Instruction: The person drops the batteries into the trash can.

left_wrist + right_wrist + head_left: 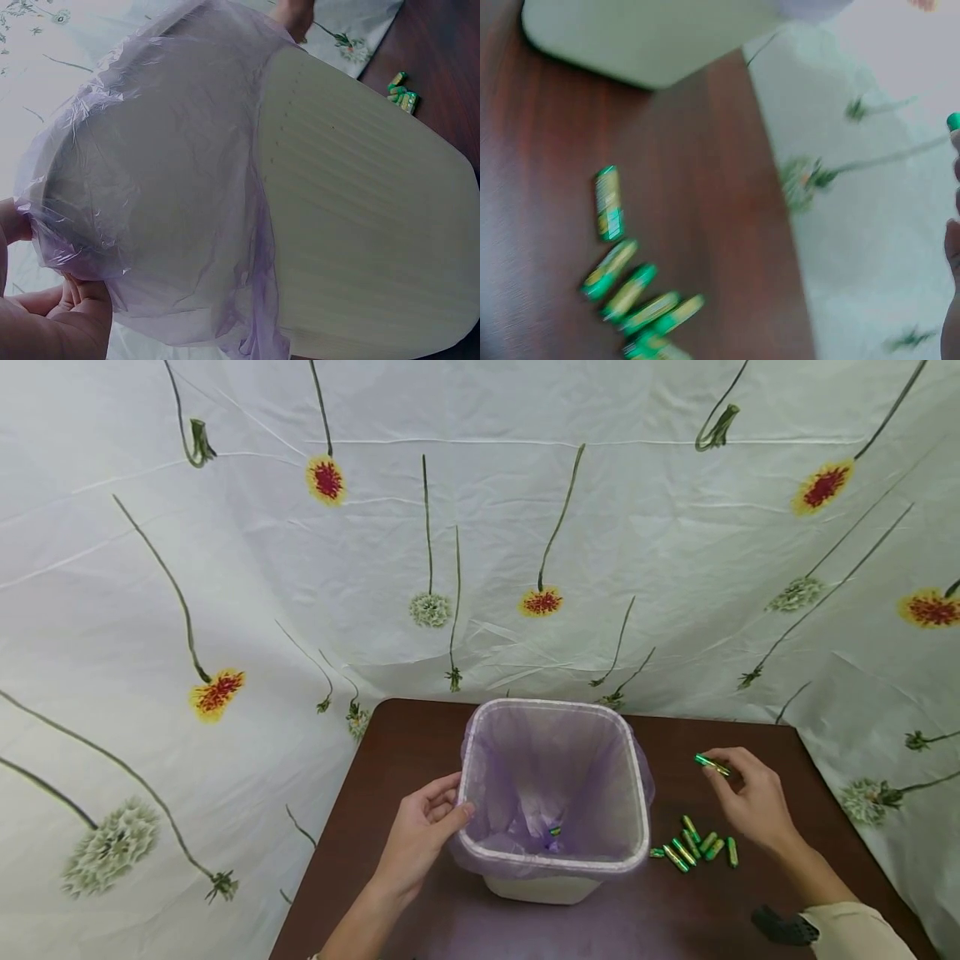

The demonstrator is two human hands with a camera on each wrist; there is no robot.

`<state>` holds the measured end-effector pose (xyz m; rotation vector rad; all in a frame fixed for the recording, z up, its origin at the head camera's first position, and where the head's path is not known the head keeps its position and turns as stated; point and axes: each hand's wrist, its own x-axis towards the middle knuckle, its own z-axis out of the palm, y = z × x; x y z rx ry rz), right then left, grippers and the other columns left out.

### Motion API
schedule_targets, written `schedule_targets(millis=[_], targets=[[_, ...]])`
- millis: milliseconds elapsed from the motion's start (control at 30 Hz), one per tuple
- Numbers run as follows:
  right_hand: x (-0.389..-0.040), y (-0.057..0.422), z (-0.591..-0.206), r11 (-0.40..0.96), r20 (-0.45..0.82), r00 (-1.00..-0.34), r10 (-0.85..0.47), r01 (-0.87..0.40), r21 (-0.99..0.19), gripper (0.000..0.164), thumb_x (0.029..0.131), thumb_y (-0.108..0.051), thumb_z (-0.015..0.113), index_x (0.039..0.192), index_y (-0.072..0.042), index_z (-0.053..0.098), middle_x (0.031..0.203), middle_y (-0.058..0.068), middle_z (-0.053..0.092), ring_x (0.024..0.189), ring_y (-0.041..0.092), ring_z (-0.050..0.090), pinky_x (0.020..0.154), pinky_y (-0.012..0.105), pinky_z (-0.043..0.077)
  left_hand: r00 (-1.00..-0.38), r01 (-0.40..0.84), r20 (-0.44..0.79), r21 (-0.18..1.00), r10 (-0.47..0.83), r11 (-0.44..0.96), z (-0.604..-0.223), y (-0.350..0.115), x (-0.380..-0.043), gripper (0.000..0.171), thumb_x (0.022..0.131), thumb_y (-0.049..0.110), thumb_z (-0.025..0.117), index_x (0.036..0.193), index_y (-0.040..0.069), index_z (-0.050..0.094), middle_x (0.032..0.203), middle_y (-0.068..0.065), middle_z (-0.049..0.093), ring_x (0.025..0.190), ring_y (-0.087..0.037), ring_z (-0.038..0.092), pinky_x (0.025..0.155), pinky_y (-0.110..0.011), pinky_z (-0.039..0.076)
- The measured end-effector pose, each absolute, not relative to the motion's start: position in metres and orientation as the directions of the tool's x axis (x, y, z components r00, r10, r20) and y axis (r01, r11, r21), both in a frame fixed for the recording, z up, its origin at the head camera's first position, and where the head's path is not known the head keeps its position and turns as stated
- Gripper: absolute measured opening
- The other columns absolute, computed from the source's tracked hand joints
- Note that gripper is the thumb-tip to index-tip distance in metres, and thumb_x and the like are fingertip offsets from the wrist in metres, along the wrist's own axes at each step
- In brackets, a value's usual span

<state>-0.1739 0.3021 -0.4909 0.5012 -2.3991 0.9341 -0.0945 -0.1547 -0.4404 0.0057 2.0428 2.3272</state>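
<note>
A pale waste bin (546,890) stands on the table, lined with a thin purple plastic bag (157,187) folded over its rim. My left hand (420,839) grips the bin's left rim through the bag, thumb on top and fingers outside. Up above the table to the right of the bin, my right hand (756,802) pinches a green-and-gold battery (708,763) between thumb and fingertips. Only the green end of that battery (953,121) shows in the right wrist view. Another green-and-gold piece (555,831) lies at the bottom of the lined bin.
Several loose green-and-gold batteries (676,858) lie grouped on the dark brown table (412,735), close to the bin's right side. Behind and beside the table hangs a white flower-printed cloth (495,510). A black strap (783,927) lies by the right sleeve.
</note>
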Motion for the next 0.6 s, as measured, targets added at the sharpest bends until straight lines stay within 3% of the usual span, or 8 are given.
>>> schedule_targets(millis=[433,600], targets=[[-0.207,0.241,-0.402,0.611,0.525,-0.784,-0.331,-0.602,-0.514,0.018,0.095,0.0,0.072,0.112,-0.005,0.071,0.096,0.001,0.066,0.084,0.01,0.057,0.069,0.023,0.047,-0.999,-0.033,-0.029,0.99,0.031,-0.134,-0.443,-0.156,-0.095,0.046,0.089,-0.005,0.074,0.133,-0.011,0.059,0.104,-0.018,0.066,0.088,-0.019,0.065,0.076,-0.025,0.055],[-0.219,0.218,-0.38,0.577,0.525,-0.738,-0.424,-0.667,-0.471,0.021,0.093,0.003,0.072,0.113,-0.003,0.068,0.099,0.002,0.066,0.087,0.013,0.058,0.072,0.032,0.051,-0.999,-0.037,-0.032,0.991,0.038,-0.127,-0.443,-0.155,-0.096,0.046,0.089,-0.004,0.074,0.132,-0.011,0.059,0.105,-0.018,0.066,0.088,-0.019,0.065,0.077,-0.025,0.055]])
